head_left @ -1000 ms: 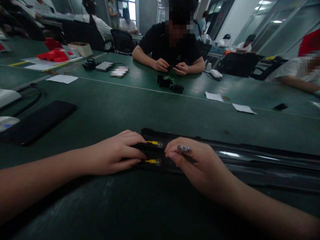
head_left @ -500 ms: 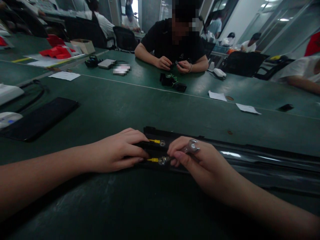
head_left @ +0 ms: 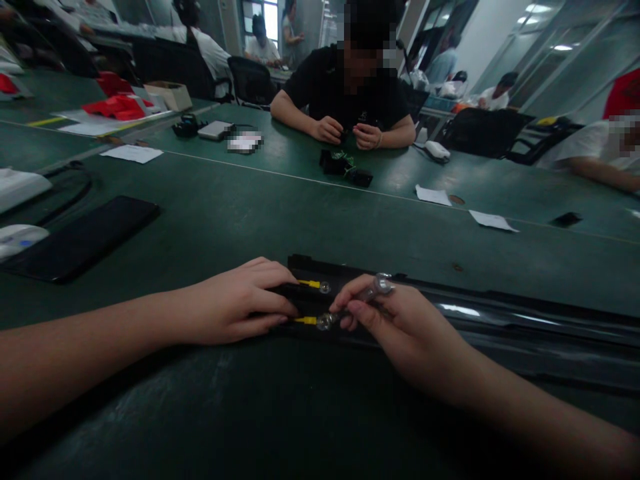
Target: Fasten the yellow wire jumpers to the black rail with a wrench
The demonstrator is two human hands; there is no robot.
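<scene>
A long black rail (head_left: 500, 320) lies across the green table (head_left: 280, 220) in front of me. Near its left end sit two yellow-tipped terminals with shiny nuts, the far nut (head_left: 325, 287) and the near nut (head_left: 323, 323). My left hand (head_left: 235, 303) lies on the rail's left end, fingers curled over it and pressing it down. My right hand (head_left: 395, 327) pinches a small silver wrench (head_left: 373, 293), whose lower end sits on the near nut.
A black flat slab (head_left: 80, 237) and white devices (head_left: 20, 237) lie at the left. A person in black sits opposite with small black parts (head_left: 345, 170). Paper slips (head_left: 433, 195) and red cloth (head_left: 113, 107) lie farther off.
My right hand has brought the wrench down from above the rail onto the near nut and turned it. My left hand has stayed on the rail's end.
</scene>
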